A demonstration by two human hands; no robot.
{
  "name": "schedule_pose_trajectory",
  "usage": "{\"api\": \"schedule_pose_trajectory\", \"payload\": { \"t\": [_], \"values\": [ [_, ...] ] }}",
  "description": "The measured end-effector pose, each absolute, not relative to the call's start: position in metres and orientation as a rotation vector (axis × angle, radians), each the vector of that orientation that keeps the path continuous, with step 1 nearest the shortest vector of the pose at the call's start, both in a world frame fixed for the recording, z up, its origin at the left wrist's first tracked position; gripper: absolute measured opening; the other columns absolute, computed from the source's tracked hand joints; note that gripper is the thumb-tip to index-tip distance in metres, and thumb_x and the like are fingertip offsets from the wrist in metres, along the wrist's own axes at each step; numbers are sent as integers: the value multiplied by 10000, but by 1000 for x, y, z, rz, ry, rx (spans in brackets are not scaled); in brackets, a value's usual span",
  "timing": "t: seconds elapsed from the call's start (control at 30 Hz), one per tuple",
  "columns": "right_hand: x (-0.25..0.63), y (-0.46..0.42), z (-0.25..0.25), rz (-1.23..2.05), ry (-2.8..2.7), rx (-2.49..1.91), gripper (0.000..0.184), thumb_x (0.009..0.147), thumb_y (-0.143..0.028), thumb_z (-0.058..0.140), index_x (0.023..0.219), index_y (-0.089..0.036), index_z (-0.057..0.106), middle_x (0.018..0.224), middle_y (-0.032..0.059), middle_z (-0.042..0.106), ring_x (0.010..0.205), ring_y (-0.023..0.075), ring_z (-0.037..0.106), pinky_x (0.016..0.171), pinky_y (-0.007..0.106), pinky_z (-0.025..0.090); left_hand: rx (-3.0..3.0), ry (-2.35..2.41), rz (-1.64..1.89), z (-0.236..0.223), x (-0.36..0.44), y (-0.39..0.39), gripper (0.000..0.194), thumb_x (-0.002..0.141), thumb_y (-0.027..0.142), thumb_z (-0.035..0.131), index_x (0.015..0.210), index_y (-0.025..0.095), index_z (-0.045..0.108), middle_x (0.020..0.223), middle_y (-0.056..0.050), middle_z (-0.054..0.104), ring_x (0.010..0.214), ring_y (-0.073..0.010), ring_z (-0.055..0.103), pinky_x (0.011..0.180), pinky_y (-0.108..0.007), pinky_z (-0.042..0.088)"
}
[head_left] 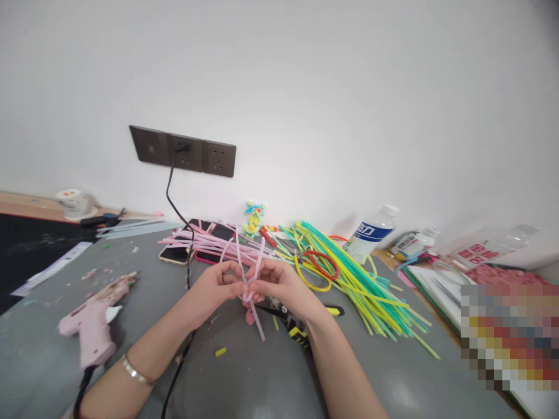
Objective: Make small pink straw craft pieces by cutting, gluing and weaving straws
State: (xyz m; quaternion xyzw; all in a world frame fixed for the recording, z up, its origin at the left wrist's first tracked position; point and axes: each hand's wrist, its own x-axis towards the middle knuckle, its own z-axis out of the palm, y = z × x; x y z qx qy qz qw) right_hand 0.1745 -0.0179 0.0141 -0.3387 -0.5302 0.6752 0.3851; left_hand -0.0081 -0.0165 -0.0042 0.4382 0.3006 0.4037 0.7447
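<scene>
Both hands meet in the middle over the grey table, fingertips pinched on pink pipe cleaners point(258, 323). My left hand point(223, 285) grips them from the left, and my right hand point(273, 280) from the right. Two strands stick up above the fingers, and one end hangs down below. A small darker pink piece point(250, 315) shows just under the fingertips. Behind the hands lies a loose bundle of pink pipe cleaners point(201, 240). Black and yellow pliers point(297, 331) lie partly hidden beneath my right wrist.
A pink glue gun point(94, 326) lies at left; a black cord point(172, 198) runs from the wall socket point(183, 152). Yellow and green pipe cleaners point(362, 285), scissors point(321, 267) and a bottle point(371, 230) are at right. A small colourful figure point(254, 220) stands by the wall.
</scene>
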Motion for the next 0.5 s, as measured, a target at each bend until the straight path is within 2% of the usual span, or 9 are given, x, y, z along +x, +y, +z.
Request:
{"api": "schedule_pose_trajectory", "payload": {
  "t": [0.13,0.23,0.33,0.5],
  "values": [
    [175,-18,12,1780,-1319,-853,281,681,-311,849,823,-150,669,682,21,734,578,119,675,560,199,503,986,637,864,-4,-8,-17,365,677,273,864,768,182,522,674,-10,719,644,-162,680,641,-252,500],
    [173,-17,9,1766,-1308,-853,262,686,-312,844,771,-154,653,663,11,720,553,106,652,539,193,495,995,664,908,-4,-7,-16,338,696,323,852,718,165,554,646,6,673,609,-123,626,609,-219,463],
    [168,-15,7,1627,-1266,-872,266,691,-337,840,765,-172,646,646,-14,692,529,98,618,483,184,458,967,707,975,-5,-7,-14,334,715,408,830,736,144,626,615,29,602,557,-79,531,572,-195,420],
    [159,-13,8,1371,-1227,-892,313,640,-385,863,742,-185,645,651,-23,662,561,110,605,541,225,514,988,765,979,-4,-8,-14,344,687,423,845,713,144,646,591,41,551,520,-62,450,522,-186,364]
  ]
}}
